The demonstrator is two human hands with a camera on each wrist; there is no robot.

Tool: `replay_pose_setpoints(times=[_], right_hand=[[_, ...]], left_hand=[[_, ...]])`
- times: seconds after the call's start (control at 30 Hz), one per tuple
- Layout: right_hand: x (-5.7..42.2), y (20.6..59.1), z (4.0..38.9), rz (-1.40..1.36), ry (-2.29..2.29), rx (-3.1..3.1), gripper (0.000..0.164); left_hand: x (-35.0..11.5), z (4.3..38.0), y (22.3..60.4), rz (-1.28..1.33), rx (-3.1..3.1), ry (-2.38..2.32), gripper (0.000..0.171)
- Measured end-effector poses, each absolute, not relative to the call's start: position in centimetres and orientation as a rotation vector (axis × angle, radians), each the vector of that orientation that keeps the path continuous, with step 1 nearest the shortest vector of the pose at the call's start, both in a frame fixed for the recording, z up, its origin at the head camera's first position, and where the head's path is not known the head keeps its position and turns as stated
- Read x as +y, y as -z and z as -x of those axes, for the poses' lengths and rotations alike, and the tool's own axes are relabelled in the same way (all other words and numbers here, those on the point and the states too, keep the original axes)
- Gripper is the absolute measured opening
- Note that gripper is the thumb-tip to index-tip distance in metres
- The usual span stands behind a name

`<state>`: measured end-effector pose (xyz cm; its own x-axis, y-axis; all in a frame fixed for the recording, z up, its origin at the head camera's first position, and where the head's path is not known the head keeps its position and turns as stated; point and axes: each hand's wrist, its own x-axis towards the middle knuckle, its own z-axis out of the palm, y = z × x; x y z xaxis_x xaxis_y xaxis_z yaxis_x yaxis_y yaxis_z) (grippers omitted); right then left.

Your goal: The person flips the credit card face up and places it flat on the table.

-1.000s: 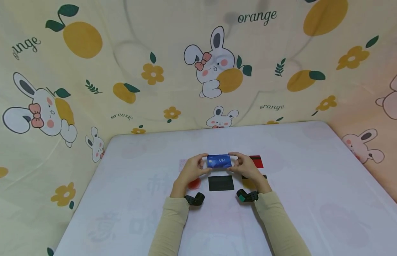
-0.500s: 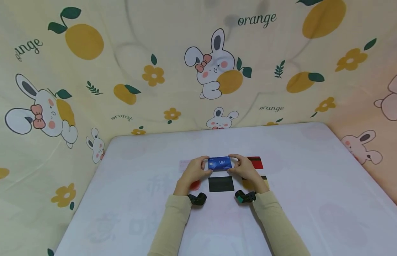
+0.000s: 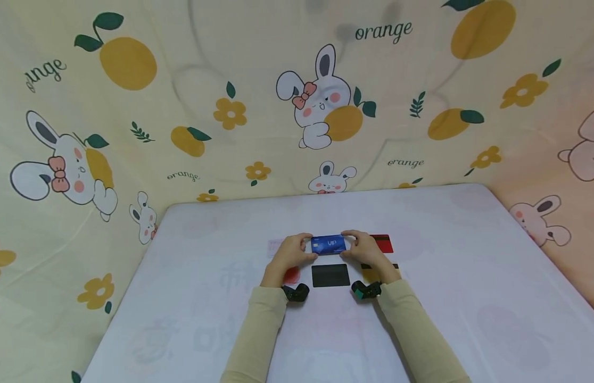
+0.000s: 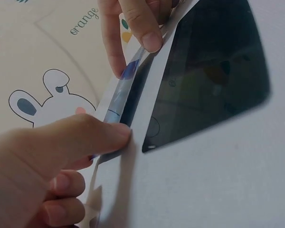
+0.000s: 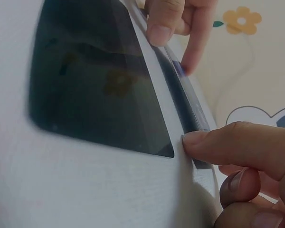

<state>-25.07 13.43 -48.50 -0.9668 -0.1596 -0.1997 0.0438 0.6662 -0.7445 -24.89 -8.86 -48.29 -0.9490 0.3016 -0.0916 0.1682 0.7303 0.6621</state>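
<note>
A blue VIP card (image 3: 328, 244) lies level between my two hands, with its chip at the left. My left hand (image 3: 293, 251) pinches its left end, thumb on the near edge and fingers at the far edge. The right hand (image 3: 365, 250) grips the right end the same way. In the left wrist view the card is seen edge-on, close over the white table, with the left thumb (image 4: 109, 135) at its near corner. The right thumb (image 5: 202, 142) shows at the other corner in the right wrist view. A black card (image 3: 330, 275) lies just in front.
Around the hands lie a red card (image 3: 385, 243) with a dark stripe, a gold card (image 3: 370, 274) partly under the right wrist, a card with a red patch (image 3: 291, 275) by the left wrist, and a pale pink card (image 3: 273, 247). A patterned cloth (image 3: 258, 64) hangs behind the table.
The blue card and both hands have come slightly down and toward me since a second ago. In the last half second they have hardly moved. The view has tilted a little.
</note>
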Motion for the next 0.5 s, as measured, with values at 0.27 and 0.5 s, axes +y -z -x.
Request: replay_pose_setpoints(times=[0.27, 0.5], right_hand=[[13.39, 48.6, 25.27, 0.058, 1.154, 2.63, 0.056], [13.45, 48.72, 25.22, 0.085, 1.131, 2.645, 0.056]], left_hand=[[-8.78, 25.24, 48.37, -0.336, 2.722, -0.998, 0.056], [-8.81, 25.12, 48.22, -0.342, 2.713, -0.992, 0.055]])
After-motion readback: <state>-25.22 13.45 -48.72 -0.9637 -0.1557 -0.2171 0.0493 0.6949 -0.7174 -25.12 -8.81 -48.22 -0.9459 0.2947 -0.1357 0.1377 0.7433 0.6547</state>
